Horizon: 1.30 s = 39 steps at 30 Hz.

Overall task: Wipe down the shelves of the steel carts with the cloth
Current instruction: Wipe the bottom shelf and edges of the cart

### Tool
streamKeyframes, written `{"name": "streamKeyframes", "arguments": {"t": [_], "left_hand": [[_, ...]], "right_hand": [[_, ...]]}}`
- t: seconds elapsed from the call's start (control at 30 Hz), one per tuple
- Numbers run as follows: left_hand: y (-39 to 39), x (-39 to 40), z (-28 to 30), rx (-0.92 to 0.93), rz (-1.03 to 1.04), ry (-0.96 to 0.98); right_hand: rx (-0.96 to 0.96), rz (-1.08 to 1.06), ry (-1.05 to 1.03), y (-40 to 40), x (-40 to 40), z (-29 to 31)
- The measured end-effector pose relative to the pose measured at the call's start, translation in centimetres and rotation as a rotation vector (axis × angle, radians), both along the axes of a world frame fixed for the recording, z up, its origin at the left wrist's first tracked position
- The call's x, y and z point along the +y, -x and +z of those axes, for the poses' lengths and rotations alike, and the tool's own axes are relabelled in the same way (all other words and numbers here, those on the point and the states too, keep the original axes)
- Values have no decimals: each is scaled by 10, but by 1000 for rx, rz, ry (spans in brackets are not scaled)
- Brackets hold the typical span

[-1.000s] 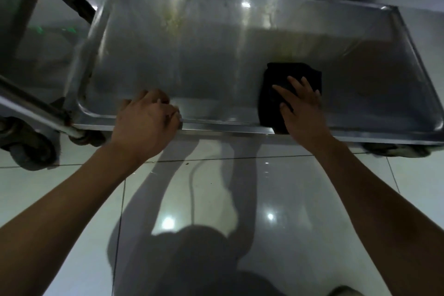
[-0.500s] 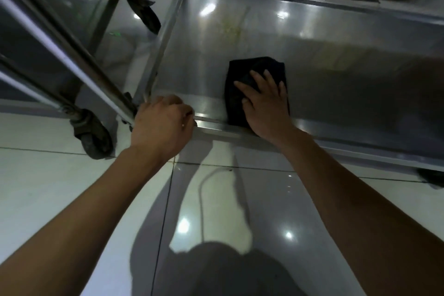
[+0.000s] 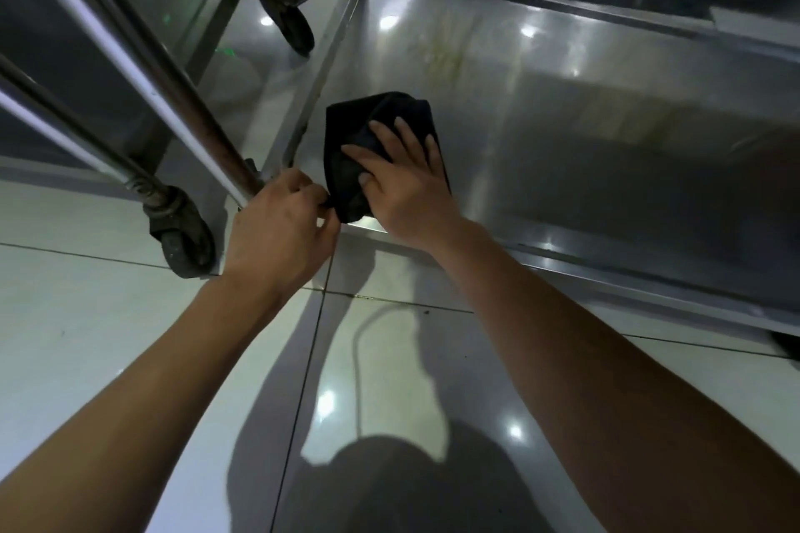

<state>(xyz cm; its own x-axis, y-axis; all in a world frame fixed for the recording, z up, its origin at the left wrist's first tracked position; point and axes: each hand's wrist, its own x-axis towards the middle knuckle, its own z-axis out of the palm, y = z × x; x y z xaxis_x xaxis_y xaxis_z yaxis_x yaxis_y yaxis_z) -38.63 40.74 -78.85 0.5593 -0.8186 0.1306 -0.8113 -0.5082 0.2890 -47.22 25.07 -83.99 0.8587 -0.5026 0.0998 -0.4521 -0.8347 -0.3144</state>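
The cloth [image 3: 381, 121] is plain black, with no pattern visible. The shelf [image 3: 562, 134] is silver-grey steel marked with faint yellowish streaks and white light spots. The floor [image 3: 86, 316] has glossy off-white tiles with thin dark grout lines, and the 2 wheels [image 3: 184, 245] look dark grey.

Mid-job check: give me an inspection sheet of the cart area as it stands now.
Surface: steel shelf, yellowish streaks toward the back.
Job's things: black cloth bunched at the shelf's near-left corner.
Clutter: nothing seen.
Grippers: right hand presses flat on the cloth; left hand pinches the cloth's near corner.
Cables: nothing seen.
Surroundings: second cart's caster to the left, glossy tiled floor.
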Motion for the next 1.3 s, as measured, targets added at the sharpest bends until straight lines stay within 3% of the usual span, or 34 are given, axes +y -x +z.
{"name": "streamKeyframes", "arguments": {"t": [0.57,0.93,1.3], "left_hand": [[19,-49,17,-81,-92,-221],[-8,-39,9,-70,-83,-375],[-12,-40,-4,18,19,-194]], "right_hand": [[31,-216,-52,125,-58,10],[16,-236,-78,57,-54,5],[22,-116,-56,-60,-51,-2]]}}
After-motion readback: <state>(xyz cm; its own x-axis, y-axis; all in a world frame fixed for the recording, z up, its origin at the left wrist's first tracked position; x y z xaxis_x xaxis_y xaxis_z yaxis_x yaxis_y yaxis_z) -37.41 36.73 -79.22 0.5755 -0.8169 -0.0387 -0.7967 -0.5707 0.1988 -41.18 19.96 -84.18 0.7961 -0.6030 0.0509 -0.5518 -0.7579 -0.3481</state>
